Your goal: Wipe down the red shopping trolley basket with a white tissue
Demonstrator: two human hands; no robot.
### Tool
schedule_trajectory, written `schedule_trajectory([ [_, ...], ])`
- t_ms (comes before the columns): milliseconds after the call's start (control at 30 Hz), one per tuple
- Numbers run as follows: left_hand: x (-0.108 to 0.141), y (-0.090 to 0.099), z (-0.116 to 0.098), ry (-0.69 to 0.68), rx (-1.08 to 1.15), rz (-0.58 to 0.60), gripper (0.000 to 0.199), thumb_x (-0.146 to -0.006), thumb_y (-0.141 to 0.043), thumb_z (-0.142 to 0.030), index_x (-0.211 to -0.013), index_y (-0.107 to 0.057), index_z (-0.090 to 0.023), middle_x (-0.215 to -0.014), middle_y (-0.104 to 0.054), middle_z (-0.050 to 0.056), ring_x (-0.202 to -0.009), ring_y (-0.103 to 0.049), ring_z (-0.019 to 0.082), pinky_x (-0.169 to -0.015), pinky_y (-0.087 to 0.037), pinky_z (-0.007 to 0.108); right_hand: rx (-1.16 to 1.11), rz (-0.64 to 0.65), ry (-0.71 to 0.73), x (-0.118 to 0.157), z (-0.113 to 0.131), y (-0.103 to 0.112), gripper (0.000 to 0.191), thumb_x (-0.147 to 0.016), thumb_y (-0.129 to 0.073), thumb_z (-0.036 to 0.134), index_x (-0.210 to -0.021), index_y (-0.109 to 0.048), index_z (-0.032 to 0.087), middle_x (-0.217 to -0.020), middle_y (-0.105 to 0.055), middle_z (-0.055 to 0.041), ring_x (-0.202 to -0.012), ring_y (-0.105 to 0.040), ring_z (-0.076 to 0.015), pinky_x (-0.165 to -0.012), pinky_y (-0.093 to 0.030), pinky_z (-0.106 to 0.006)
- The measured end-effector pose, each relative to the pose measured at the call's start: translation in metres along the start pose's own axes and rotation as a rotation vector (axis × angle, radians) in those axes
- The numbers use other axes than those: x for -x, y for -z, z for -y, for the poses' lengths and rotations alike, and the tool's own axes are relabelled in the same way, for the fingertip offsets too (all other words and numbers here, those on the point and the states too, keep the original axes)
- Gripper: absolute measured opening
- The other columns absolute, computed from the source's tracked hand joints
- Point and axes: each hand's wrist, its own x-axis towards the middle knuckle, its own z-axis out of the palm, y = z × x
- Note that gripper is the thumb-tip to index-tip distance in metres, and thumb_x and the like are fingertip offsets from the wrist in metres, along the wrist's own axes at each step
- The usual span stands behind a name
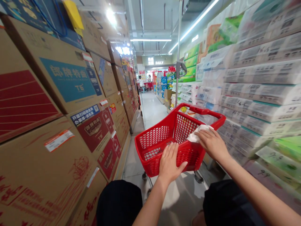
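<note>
A red plastic shopping cart (155, 138) on wheels stands right in front of me, its basket bare inside where I can see. My left hand (170, 163) lies on the near side of the basket, fingers stretched over the rim and thumb out to the right. Under the fingers of my right hand (213, 141) is a crumpled white wipe (196, 134), pressed against the cart's rim near the handle end. Whether it is paper or cloth I cannot tell. The red handle (207, 112) rises just beyond my right hand.
Stacked cardboard cartons (70, 75) wall the left side. Tissue packs (258, 94) pile up on the right, blurred. A metal pole (178, 37) stands behind the cart. The aisle floor (151, 108) runs back toward displays and distant people (141, 82).
</note>
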Motion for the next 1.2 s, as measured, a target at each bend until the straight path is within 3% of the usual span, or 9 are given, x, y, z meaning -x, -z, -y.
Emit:
schedule_trajectory([
  [333,0.010,0.008,-0.004,-0.007,-0.012,-0.007,0.078,-0.099,-0.052,-0.055,-0.163,-0.024,-0.021,-0.167,-0.033,0.005,-0.156,-0.028,0.027,-0.129,-0.026,0.053,-0.097,-0.050,0.020,0.021,0.003,-0.005,0.042,-0.098,-0.049,0.022,-0.138,-0.061,0.017,-0.136,-0.067,-0.0127,-0.132,-0.057,-0.0282,-0.116,-0.041,-0.050],
  [633,0.016,0.013,-0.002,-0.030,-0.043,-0.004,0.079,-0.099,-0.054,-0.052,-0.164,-0.022,-0.022,-0.167,-0.033,0.005,-0.155,-0.029,0.026,-0.129,-0.029,0.051,-0.127,-0.109,-0.009,0.030,0.017,0.003,0.045,-0.100,-0.048,0.020,-0.144,-0.057,0.017,-0.139,-0.066,-0.0113,-0.134,-0.056,-0.0274,-0.118,-0.042,-0.051],
  [867,0.018,0.014,0.000,-0.011,-0.058,-0.040,0.074,-0.100,-0.053,-0.049,-0.163,-0.024,-0.022,-0.165,-0.037,0.006,-0.155,-0.031,0.027,-0.128,-0.030,0.053,-0.141,-0.079,-0.017,0.030,0.022,0.007,0.047,-0.100,-0.047,0.022,-0.146,-0.055,0.019,-0.141,-0.064,-0.0127,-0.137,-0.054,-0.0271,-0.118,-0.042,-0.051],
  [1200,0.017,0.020,0.006,-0.027,-0.079,-0.033,0.073,-0.101,-0.053,-0.047,-0.163,-0.024,-0.022,-0.164,-0.038,0.006,-0.154,-0.032,0.026,-0.128,-0.031,0.052,-0.165,-0.069,-0.014,0.024,0.058,0.008,0.048,-0.099,-0.047,0.016,-0.147,-0.054,0.017,-0.145,-0.061,-0.0115,-0.140,-0.051,-0.0267,-0.120,-0.040,-0.051],
])
